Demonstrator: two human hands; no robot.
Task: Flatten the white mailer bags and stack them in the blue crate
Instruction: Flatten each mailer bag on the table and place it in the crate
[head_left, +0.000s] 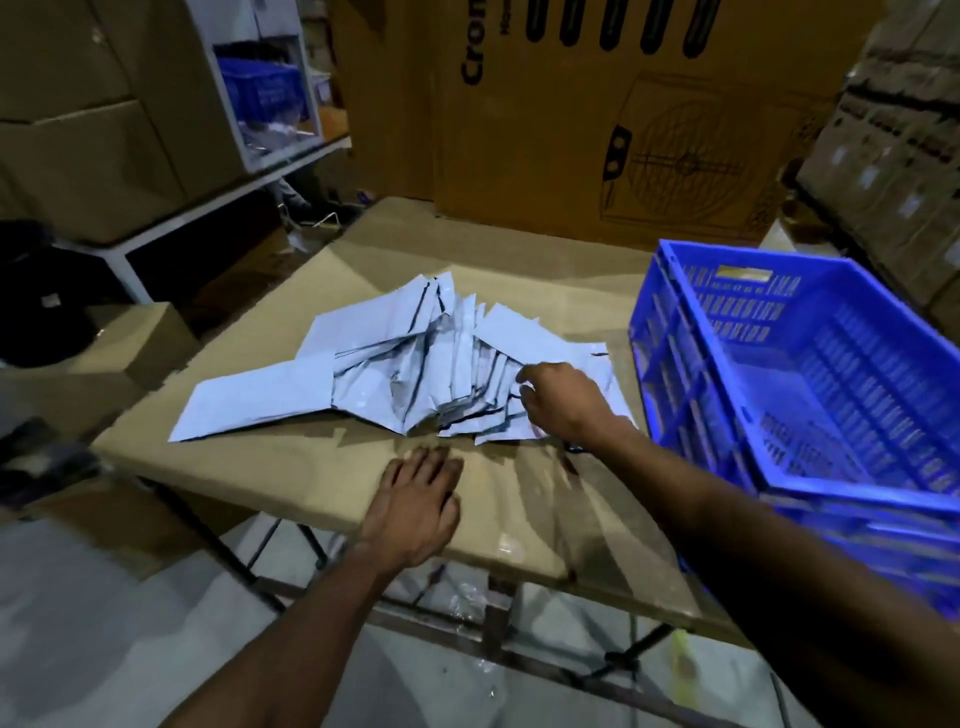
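Standing among stacked cardboard boxes, the cardboard-covered surface carries crumpled white mailer bags; right grip pinches one, blue crate beside it; left grip lies flat, holding nothing.

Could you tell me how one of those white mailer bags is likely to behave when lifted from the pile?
The white mailer bags look thin and creased, so one would probably flop and weigh little. Their glossy, overlapping surfaces suggest neighbours may slide as the right hand pulls.

One loose heap of crumpled white plastic mailer bags is lying there, too overlapped to count. Blue slatted plastic crates are sitting nested, seemingly two. Two bare hands are showing: left hand, right hand.
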